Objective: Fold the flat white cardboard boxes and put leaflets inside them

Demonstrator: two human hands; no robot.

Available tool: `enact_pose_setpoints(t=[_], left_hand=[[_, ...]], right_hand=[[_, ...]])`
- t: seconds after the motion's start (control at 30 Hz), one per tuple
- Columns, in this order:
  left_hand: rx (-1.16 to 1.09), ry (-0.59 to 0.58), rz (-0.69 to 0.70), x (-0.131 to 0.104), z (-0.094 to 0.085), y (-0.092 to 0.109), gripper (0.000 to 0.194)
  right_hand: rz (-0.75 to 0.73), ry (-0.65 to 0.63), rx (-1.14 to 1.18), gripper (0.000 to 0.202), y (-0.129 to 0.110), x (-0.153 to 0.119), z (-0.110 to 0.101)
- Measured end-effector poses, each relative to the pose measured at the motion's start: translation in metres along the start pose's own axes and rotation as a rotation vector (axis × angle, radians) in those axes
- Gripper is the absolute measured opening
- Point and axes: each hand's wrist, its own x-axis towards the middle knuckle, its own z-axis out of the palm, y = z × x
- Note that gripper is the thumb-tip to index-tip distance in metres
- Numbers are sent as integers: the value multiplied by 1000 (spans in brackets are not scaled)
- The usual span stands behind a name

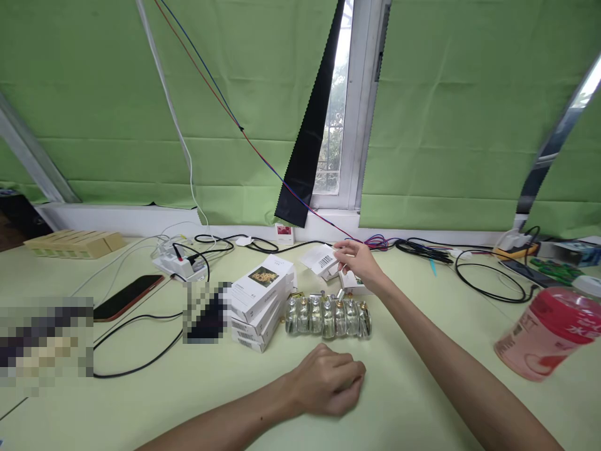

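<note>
At the back middle of the table, my right hand (354, 258) pinches the edge of a small white box (323, 262) with a barcode on it and an end flap sticking out. Another white box (354, 284) lies just under that hand. My left hand (328, 381) rests on the table as a closed fist, with nothing showing in it. Just beyond the fist, several small clear glass bottles (327, 318) with silver and gold tops stand in a tight row. To their left is a stack of white boxes (260, 291), the top one bearing a flower picture.
A phone (129, 297), a power strip (181, 263) and yellow cartons (72, 243) lie to the left among cables. At the right stand a pink jar (547, 332), black cable coils (425, 249) and a green circuit board (556, 270). Green curtains (469, 113) hang behind.
</note>
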Motion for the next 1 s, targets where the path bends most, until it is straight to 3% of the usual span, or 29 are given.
enact_pose_setpoints(t=[0.33,0.53,0.63,1.0], left_hand=[[-167,287,-266,-1,-9,-6,11],[-243,373,-359,3,-17,-6,15],[-290,418,-447,1,-18,-6,18],[-441,351,-692,-4,-17,-5,28]], right_hand=[[-315,137,22,24,-6,-78,0],[-457,271,-71,16,4,-101,4],[-614,328,-191,13,13,-106,11],[-1119,512,-603,48,43,-117,18]])
